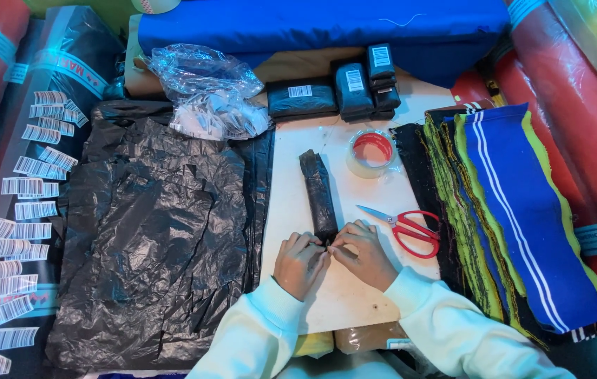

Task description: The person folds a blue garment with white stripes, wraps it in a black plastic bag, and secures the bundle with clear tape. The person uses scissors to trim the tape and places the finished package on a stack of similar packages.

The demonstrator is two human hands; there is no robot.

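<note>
Hidden: near end of black wrapped roll (319, 196), covered by fingers
Hands: left (300, 261), right (363, 254), both pinching roll end, centre of worktop (355, 295)
Around: red scissors (411, 228) right, tape roll (371, 151) above, black plastic sheets (158, 231) left

My left hand (300, 260) and right hand (363, 254) sit close together at centre, knuckles up, fingertips nearly meeting. Fingers (346, 235) on both curled in a pinch, thumbs tucked under. Both forearms in pale sleeves come up from bottom edge, angled inward, wrists low to the worktop.
</note>
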